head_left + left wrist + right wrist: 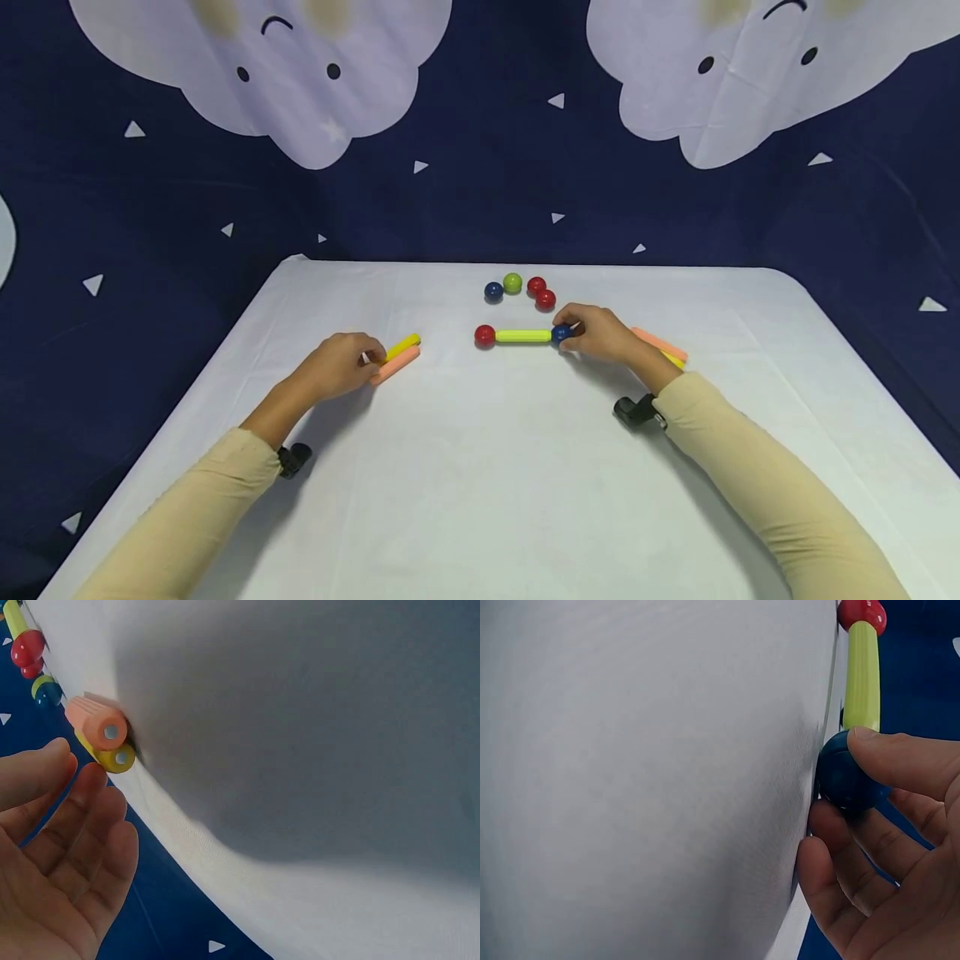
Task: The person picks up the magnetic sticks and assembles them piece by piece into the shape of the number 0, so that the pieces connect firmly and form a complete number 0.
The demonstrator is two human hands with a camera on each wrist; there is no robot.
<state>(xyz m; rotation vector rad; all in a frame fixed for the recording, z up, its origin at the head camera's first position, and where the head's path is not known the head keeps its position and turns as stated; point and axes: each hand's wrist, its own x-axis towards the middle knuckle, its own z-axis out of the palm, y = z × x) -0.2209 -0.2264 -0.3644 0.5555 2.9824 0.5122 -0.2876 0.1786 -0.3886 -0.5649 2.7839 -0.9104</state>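
Note:
A lime-green rod (522, 336) lies on the table with a red ball (485, 336) at its left end and a blue ball (560, 334) at its right end. My right hand (600, 333) pinches that blue ball; in the right wrist view the thumb (900, 759) lies over it and the fingers are beneath. On the left, an orange rod (397, 364) and a yellow rod (403, 346) lie side by side. My left hand (341, 364) is at their near ends. In the left wrist view its loosely bent fingers (86, 832) hold nothing, fingertips right by the yellow rod.
Farther back sit a loose blue ball (493, 292), a green ball (512, 283) and two red balls (545, 300). Another orange rod (660, 342) and a yellow rod (673, 359) lie partly behind my right wrist. A dark cloth (465, 212) hangs beyond the white table (480, 483).

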